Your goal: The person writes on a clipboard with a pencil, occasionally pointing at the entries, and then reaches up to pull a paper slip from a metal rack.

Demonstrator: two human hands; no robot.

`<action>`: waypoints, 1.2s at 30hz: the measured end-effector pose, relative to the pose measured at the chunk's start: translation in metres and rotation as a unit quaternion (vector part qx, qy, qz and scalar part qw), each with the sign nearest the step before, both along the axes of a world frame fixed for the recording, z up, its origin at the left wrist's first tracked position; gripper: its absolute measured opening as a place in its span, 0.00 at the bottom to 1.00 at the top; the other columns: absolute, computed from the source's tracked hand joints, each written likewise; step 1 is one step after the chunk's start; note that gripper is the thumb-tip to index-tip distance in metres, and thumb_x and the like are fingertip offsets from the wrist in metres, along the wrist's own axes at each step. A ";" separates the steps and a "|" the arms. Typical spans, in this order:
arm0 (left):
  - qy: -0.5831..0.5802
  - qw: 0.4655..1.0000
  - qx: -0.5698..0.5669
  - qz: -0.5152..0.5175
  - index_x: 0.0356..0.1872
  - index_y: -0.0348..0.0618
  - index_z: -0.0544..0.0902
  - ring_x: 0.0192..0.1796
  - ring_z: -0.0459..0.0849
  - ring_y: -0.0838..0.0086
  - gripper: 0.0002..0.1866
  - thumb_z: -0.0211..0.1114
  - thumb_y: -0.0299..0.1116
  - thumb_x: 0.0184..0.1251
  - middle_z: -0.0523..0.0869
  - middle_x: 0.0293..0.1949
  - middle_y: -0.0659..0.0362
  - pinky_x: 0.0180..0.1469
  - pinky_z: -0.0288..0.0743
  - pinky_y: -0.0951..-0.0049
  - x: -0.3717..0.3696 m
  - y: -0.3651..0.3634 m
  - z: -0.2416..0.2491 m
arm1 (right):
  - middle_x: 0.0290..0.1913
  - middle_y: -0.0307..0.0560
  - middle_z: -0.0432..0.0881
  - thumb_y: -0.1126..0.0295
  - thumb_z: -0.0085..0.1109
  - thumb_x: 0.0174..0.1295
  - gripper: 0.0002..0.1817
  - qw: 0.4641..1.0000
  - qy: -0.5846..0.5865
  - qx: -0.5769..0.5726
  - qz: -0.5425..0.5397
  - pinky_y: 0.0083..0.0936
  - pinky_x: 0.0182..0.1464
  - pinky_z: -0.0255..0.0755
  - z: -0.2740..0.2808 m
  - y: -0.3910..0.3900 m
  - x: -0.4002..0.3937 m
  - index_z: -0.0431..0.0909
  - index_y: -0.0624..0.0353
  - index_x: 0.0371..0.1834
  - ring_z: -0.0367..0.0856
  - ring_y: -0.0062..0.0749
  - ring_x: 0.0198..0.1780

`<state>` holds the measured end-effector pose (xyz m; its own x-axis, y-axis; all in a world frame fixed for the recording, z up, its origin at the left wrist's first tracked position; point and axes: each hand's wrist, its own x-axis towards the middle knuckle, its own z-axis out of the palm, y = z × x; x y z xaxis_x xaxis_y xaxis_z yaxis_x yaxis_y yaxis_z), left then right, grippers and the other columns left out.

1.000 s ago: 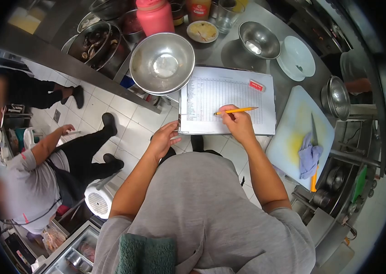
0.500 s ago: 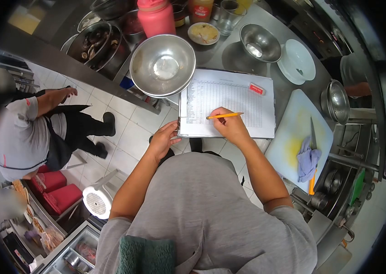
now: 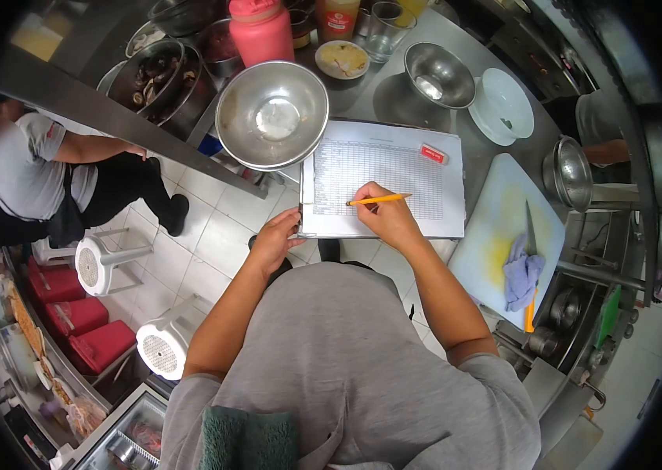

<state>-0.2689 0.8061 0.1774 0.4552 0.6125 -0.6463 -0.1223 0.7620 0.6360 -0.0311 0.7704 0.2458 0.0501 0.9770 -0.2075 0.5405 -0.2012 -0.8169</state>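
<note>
My right hand [image 3: 386,213] is closed around a yellow pencil [image 3: 390,198], held over a printed table on white paper sheets [image 3: 417,182]. At the left edge of the clipboard under the sheets rests my left hand [image 3: 274,239], its fingers apart and partly bent, touching the lower left corner. A white and red eraser [image 3: 434,153] lies on the upper right of the paper. Just above left of the sheets is a stacked pair of metal bowls [image 3: 272,113].
Right of the paper, a cutting board [image 3: 495,227] carries a knife [image 3: 532,235] and a purple cloth [image 3: 522,276]. Behind are a metal bowl [image 3: 448,74], a white bowl [image 3: 503,106] and a pink bottle [image 3: 262,33]. Another person [image 3: 25,160] is at left, near white stools [image 3: 92,266].
The other person has moved up and left, uncovering a white stool. My right hand and the pencil tip have shifted slightly left over the sheet.
</note>
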 end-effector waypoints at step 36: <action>-0.010 1.000 -0.001 0.024 0.60 0.34 0.70 0.53 0.78 0.71 0.21 0.53 0.34 0.70 0.79 0.51 0.56 0.52 0.73 0.68 0.003 0.002 -0.001 | 0.40 0.44 0.81 0.71 0.57 0.60 0.06 1.000 -0.004 0.015 0.015 0.26 0.43 0.73 -0.011 0.000 0.006 0.79 0.59 0.38 0.80 0.32 0.38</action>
<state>-0.2656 0.8076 0.1759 0.4381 0.6328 -0.6385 -0.1708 0.7559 0.6320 -0.0252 0.7704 0.2352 0.0227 0.9837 -0.1784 0.5525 -0.1611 -0.8178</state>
